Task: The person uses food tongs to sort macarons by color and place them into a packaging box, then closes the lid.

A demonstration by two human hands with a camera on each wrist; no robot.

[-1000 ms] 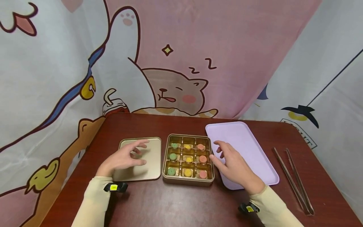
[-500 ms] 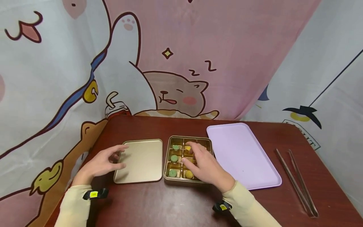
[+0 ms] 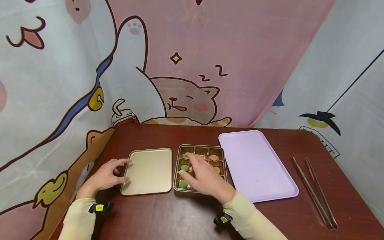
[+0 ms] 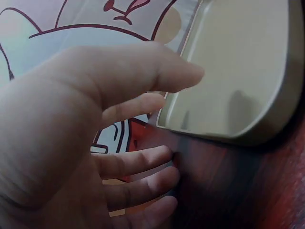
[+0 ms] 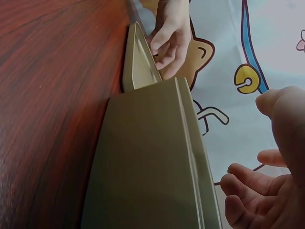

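A square gold tin (image 3: 187, 192) with a divided insert stands mid-table. In its left column sit small round green pieces (image 3: 183, 184) that look like biscuits, and pink ones (image 3: 213, 158) on the right. My right hand (image 3: 207, 176) hovers over the tin with thumb and fingers apart, holding nothing; it hides the middle column. The right wrist view shows that hand (image 5: 276, 181) above the tin's rim. A flat gold lid (image 3: 148, 171) lies left of the tin, its raised edge up. At the lid's left edge is my left hand (image 3: 105, 178), fingers spread, nothing in it.
A lilac tray (image 3: 258, 163) lies right of the tin, close beside it. Farther right, metal tongs (image 3: 318, 196) rest on the dark red wooden table (image 3: 168, 213). Behind the table hangs a cartoon-printed cloth (image 3: 255, 50).
My right hand has moved left, from the tray side to over the tin's left and middle columns. My left hand has drawn back left from above the lid to its edge.
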